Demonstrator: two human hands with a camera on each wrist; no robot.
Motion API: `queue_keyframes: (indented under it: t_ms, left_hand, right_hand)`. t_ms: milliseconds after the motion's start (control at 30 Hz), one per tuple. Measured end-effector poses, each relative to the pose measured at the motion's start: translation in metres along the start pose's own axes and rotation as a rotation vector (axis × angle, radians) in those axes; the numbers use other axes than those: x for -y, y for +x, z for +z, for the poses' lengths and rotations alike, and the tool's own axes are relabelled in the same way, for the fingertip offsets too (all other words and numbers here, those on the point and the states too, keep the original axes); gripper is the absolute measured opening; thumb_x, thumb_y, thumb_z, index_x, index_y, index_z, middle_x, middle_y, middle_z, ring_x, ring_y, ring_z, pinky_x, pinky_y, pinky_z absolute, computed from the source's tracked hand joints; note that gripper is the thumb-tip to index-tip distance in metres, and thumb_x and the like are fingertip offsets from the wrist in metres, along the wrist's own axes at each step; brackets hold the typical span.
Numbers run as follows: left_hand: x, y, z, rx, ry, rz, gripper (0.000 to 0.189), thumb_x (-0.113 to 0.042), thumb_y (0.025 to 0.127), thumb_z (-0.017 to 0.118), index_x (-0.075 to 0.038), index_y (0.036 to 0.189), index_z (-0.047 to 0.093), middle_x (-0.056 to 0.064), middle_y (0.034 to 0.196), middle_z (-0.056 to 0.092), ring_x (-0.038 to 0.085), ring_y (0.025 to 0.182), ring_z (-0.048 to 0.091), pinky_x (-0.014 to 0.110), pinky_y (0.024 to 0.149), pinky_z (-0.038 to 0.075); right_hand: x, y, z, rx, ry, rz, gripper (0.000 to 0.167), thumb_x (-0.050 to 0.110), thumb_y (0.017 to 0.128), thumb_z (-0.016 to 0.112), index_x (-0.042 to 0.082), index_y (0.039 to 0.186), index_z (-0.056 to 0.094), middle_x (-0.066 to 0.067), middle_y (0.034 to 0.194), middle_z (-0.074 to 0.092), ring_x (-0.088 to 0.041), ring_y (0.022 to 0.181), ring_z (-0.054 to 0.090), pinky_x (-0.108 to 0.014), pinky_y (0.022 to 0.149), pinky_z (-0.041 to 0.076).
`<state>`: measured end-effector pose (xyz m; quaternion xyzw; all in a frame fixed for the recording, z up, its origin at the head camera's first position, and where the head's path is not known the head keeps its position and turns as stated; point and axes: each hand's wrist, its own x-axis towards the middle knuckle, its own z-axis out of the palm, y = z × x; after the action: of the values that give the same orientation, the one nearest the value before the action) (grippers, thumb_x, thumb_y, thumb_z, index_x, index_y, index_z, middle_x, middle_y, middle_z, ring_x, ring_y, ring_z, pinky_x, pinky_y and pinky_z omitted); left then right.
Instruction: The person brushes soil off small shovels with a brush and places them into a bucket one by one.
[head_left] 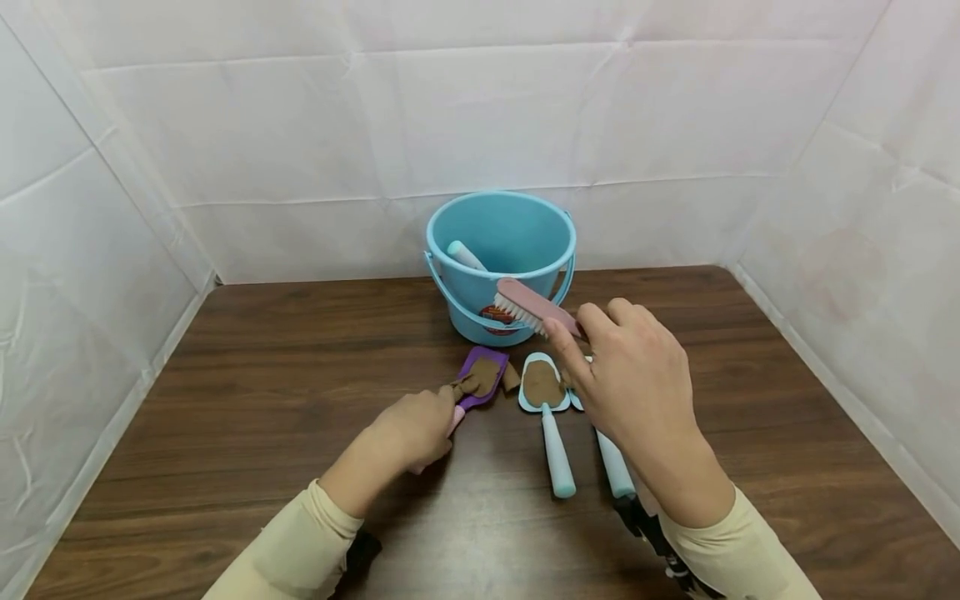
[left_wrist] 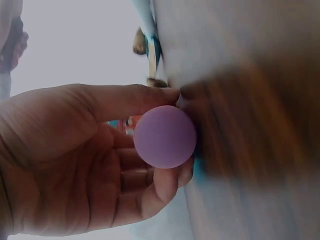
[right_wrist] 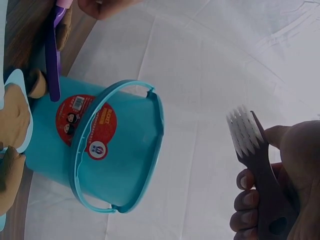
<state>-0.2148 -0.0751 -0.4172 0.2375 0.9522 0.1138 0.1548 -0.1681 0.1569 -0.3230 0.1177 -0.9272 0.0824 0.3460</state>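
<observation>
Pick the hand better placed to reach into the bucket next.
Likely the right hand: it holds the pink brush raised near the blue bucket, while the left hand grips the purple shovel lower down.

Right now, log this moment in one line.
left hand: grips purple shovel | right hand: holds pink brush | blue bucket: upright on table

Probably a sheeted booth (head_left: 487,108): 3 creased white walls (head_left: 855,250) around a wood-grain tabletop (head_left: 300,367).

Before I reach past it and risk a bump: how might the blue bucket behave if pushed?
Probably light: the blue bucket looks thin-walled, with one pale handle showing inside. Narrower at base than rim, it might tip if pushed high.
</observation>
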Motion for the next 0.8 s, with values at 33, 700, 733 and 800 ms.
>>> queue_keyframes:
  t_ms: [33, 700, 733, 800]
  left_hand:
    - [0.003, 0.0, -0.001, 0.007, -0.011, -0.018, 0.024, -0.02, 0.101, 0.062, 0.001, 0.108, 0.053, 0.014, 0.082, 0.061, 0.025, 0.068, 0.067, 0.038, 0.068, 0.056]
    - [0.021, -0.018, -0.035, -0.007, 0.087, -0.132, 0.035, -0.023, 0.11, 0.033, 0.006, 0.117, 0.052, 0.019, 0.1, 0.064, 0.037, 0.101, 0.067, 0.05, 0.085, 0.054]
    - [0.02, -0.022, -0.038, -0.022, 0.103, -0.138, 0.034, -0.022, 0.109, 0.035, 0.006, 0.119, 0.052, 0.018, 0.099, 0.063, 0.037, 0.1, 0.066, 0.051, 0.083, 0.055]
    - [0.017, -0.027, -0.045, -0.057, 0.141, -0.15, 0.031, -0.022, 0.107, 0.04, 0.004, 0.12, 0.052, 0.016, 0.097, 0.063, 0.037, 0.098, 0.066, 0.051, 0.079, 0.055]
  right_hand:
    - [0.0, 0.0, 0.0, 0.0, 0.001, -0.001, 0.049, 0.051, 0.102, 0.052, 0.009, 0.08, 0.062, -0.004, 0.067, 0.045, -0.021, 0.061, 0.043, -0.036, 0.051, 0.039]
    - [0.002, -0.001, 0.006, 0.024, 0.013, 0.008, 0.048, 0.051, 0.101, 0.053, 0.009, 0.083, 0.066, -0.004, 0.071, 0.052, -0.021, 0.064, 0.048, -0.04, 0.053, 0.044]
    - [0.002, -0.001, 0.006, 0.024, 0.012, 0.008, 0.048, 0.051, 0.101, 0.054, 0.009, 0.082, 0.065, -0.004, 0.071, 0.051, -0.021, 0.064, 0.047, -0.04, 0.053, 0.044]
    - [0.002, -0.001, 0.007, 0.02, 0.012, 0.007, 0.048, 0.052, 0.101, 0.054, 0.009, 0.081, 0.064, -0.004, 0.071, 0.051, -0.022, 0.063, 0.047, -0.04, 0.053, 0.043]
